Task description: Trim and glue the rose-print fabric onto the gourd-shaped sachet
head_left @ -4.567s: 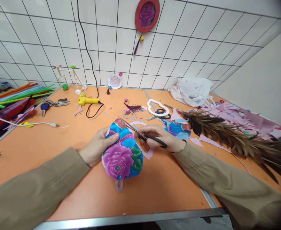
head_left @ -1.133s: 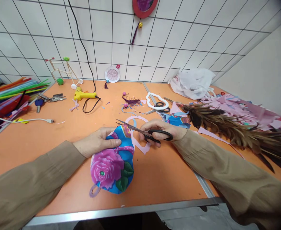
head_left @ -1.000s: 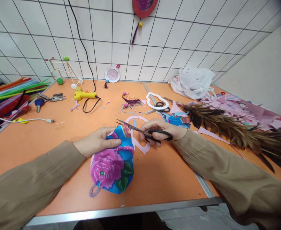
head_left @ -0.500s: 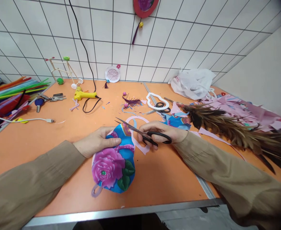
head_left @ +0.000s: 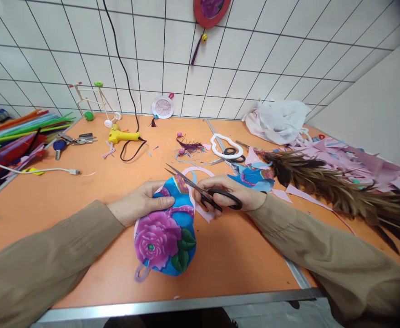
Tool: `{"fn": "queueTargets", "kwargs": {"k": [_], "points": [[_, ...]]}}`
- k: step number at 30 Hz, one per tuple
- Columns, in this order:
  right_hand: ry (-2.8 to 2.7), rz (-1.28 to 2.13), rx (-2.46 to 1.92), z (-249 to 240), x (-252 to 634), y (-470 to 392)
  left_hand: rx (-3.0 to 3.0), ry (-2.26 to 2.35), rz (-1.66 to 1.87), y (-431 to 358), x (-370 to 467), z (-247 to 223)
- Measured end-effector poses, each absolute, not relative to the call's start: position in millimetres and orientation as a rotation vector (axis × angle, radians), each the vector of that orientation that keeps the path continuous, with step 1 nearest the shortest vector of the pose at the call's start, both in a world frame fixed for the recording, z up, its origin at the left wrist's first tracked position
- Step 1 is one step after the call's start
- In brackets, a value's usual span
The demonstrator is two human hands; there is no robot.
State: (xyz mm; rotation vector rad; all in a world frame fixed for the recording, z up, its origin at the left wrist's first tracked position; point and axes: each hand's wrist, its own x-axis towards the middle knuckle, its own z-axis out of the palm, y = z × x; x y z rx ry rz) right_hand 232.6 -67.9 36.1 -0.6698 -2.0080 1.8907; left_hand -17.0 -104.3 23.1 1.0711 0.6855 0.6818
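Between the thumb and fingers of my left hand (head_left: 148,200) is a blue fabric piece (head_left: 162,237) printed with a large pink flower and green leaves. A small pale loop (head_left: 141,273) sticks out at its lower left. My right hand (head_left: 223,191) is closed round the black handles of a pair of scissors (head_left: 200,187). The blades are slightly apart and point left, over the far end of the fabric. Behind the scissors lies a pale pink ring-shaped cutout (head_left: 205,214), partly hidden by my right hand and the fabric.
A yellow glue gun (head_left: 124,135) with a black cord and some keys (head_left: 73,140) lie at the left. A white frame (head_left: 216,148) rests on a second pair of scissors. Blue fabric scraps (head_left: 250,176), brown feathers (head_left: 322,182) and a white plastic bag (head_left: 276,120) fill the right.
The whole view has shifted slightly, so things appear a little further right. The scissors and my right hand have come slightly closer to the fabric; both hands keep their hold.
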Motion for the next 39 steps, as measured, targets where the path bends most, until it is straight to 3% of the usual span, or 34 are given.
{"fn": "queueTargets", "kwargs": {"k": [25,39], "points": [[-2.040,1.897,-0.601,32,241,-59,1.110,0.714,0.639,-103,-18,27],[-2.259,2.061,-0.469,42,258,-39,1.205,0.591,0.368,-88,-27,29]]}}
